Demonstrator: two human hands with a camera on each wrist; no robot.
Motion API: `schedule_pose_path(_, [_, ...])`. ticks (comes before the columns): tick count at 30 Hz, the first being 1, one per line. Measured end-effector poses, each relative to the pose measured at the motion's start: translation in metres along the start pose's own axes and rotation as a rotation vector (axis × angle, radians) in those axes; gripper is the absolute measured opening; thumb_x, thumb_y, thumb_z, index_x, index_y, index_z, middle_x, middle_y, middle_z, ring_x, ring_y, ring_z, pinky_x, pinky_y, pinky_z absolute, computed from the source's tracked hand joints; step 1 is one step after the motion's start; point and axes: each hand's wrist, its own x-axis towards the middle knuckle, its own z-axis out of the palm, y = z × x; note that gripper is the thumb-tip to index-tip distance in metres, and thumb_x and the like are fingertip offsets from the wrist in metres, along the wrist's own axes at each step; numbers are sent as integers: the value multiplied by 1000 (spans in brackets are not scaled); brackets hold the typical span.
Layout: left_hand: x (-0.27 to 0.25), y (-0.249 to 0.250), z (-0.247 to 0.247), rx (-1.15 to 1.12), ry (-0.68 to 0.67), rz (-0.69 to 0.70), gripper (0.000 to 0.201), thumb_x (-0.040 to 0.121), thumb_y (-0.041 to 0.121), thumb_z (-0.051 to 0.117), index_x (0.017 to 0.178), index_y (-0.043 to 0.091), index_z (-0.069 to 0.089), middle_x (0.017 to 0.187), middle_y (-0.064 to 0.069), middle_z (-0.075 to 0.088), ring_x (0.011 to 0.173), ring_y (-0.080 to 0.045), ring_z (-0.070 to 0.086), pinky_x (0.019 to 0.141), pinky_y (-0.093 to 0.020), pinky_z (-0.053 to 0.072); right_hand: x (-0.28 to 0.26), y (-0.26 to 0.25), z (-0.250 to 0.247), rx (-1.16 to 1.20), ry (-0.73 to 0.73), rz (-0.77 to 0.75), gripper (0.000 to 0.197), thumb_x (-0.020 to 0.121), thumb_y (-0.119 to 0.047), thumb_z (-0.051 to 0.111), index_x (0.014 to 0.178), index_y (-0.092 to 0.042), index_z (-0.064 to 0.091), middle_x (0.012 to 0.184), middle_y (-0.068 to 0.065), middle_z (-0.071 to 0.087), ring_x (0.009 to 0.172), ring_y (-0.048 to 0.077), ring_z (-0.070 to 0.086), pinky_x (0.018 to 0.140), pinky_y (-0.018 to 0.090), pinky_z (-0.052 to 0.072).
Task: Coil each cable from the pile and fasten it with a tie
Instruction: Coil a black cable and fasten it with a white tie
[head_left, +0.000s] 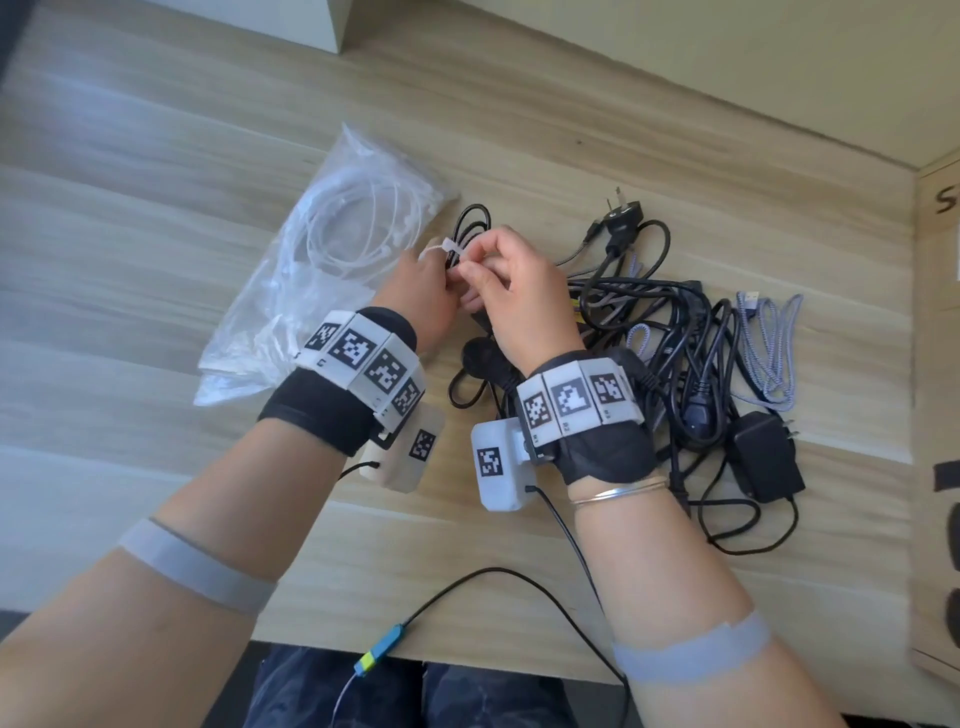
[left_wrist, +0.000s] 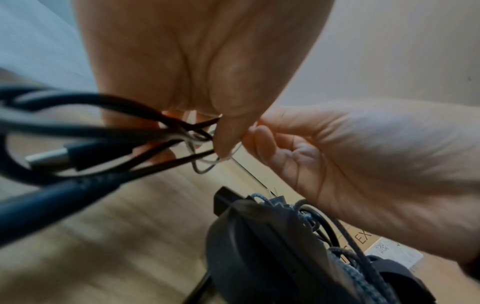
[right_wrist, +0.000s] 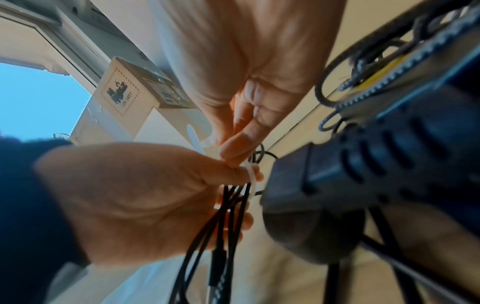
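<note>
Two hands meet above a wooden table (head_left: 156, 156), just above the centre of the head view. The left hand (head_left: 423, 296) grips a small bundle of coiled black cable (head_left: 470, 223), whose loops poke out toward 12 o'clock. The right hand (head_left: 519, 291) pinches a white tie (head_left: 451, 248) that wraps the bundle, thumb and fingertips closed on it; the two hands touch. At 10 o'clock from the hands lies a clear bag of ties (head_left: 332, 270). At 3 to 4 o'clock sits the pile of cables (head_left: 675, 338) yet to be coiled, with a black adapter (head_left: 769, 457) at its near edge.

What could go wrong, as a judgement: if the left hand's grip loosens while the tie is drawn, the thin loops may spring apart and the tie may close on only some strands. The tie's tail could also slip from the pinch (it is narrow and smooth), leaving the band slack.

The right wrist view shows what the head view hides: the tie (right_wrist: 250, 176) crossing the strands beside the left thumb, and a plug end hanging below toward 6 o'clock. The left wrist view shows a metal connector (left_wrist: 46, 159) among the loops at 9 o'clock. Only the head view shows the bag and the full pile.
</note>
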Motion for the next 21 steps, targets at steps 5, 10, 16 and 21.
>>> schedule_pose_path(5, [4,-6,2,119,-46,-50,28,92,20,33,114,10,48,124,-16,44,119,-34,37,98,-46,36,0,5,6,-28,13,27,8,90,-4,56,83,-9,55,71,-1,64,51,-2,56,58,9,47])
schedule_pose_path(10, [2,-7,-2,115,-63,48,24,91,9,32,110,13,45,115,-14,37,91,-28,45,80,-34,37,1,10,8,-132,31,53,4,91,-8,55,88,-6,55,77,6,71,66,17,64,70,32,53])
schedule_pose_path(16, [-3,-2,-15,266,-47,130,36,97,7,36,132,14,41,125,-16,42,105,-29,50,84,-32,39,2,11,5,-171,10,88,11,94,-12,52,84,-16,48,71,-1,68,65,13,63,76,39,52])
schedule_pose_path(21, [-3,0,-20,336,-36,125,36,96,10,41,132,11,42,119,-16,50,103,-29,53,80,-33,41,0,10,3,-151,-19,102,9,95,-11,49,88,-17,50,75,0,69,67,19,65,76,40,54])
